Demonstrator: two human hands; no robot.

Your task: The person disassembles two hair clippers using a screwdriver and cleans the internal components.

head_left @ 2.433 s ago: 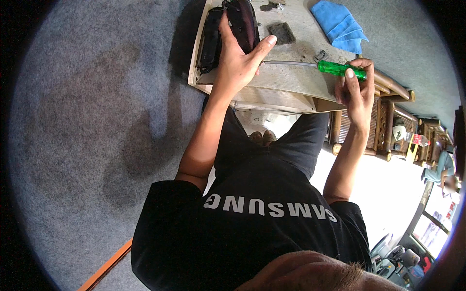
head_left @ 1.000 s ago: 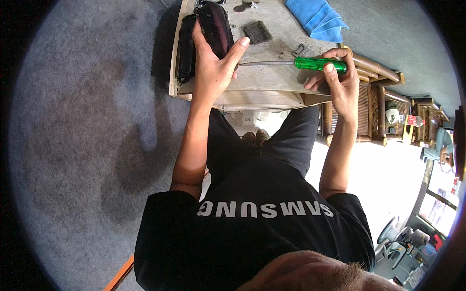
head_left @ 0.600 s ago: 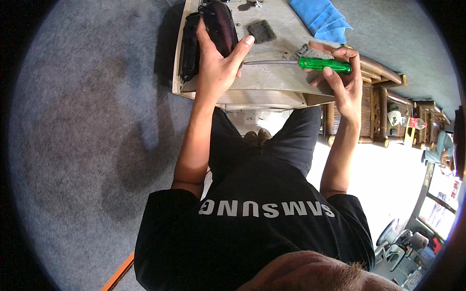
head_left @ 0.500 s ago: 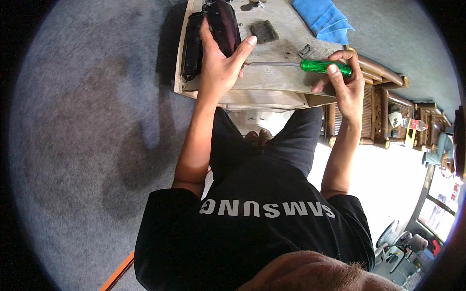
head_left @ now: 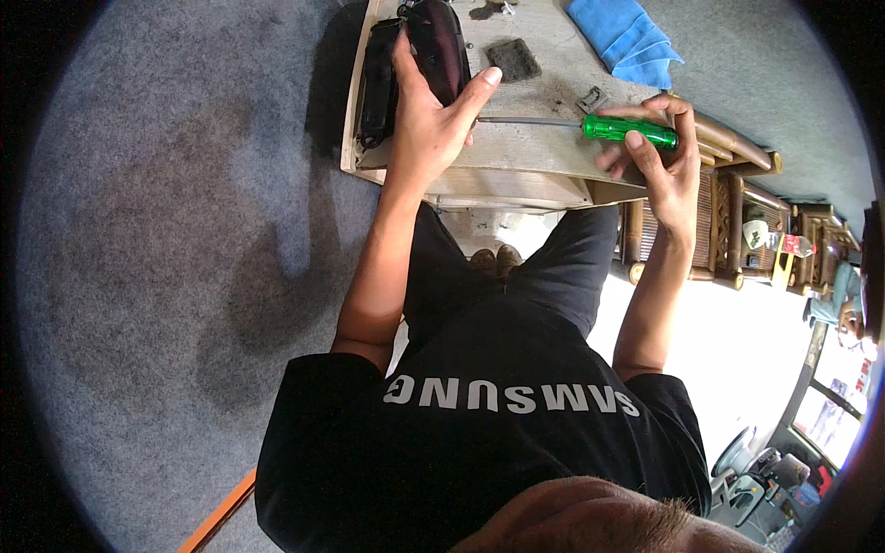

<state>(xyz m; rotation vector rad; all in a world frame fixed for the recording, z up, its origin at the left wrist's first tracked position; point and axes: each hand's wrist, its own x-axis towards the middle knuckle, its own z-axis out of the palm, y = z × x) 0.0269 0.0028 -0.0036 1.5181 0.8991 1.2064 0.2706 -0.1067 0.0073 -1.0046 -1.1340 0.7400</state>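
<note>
My left hand [head_left: 428,136] is closed around a glossy dark maroon and black housing [head_left: 442,57] lying at the left of the wooden table, its thumb pointing away to the right. A screwdriver [head_left: 631,131] with a clear green handle lies level between my two hands. The fingers and thumb of my right hand [head_left: 670,175] hold that handle, some of them smeared by motion. The metal shaft runs left to the near side of the housing, where my left hand hides the tip.
Beside the housing stands a long black part [head_left: 376,97]. A dark square pad [head_left: 513,60], a small metal bracket [head_left: 591,99] and a folded blue cloth [head_left: 627,41] lie on the wooden table [head_left: 544,157]. Bamboo furniture [head_left: 728,147] stands to the right. Another person [head_left: 841,295] sits far right.
The whole view has shifted slightly, so everything on the table appears a little right and lower. Both hands keep their holds; the right fingers have shifted slightly on the screwdriver handle.
</note>
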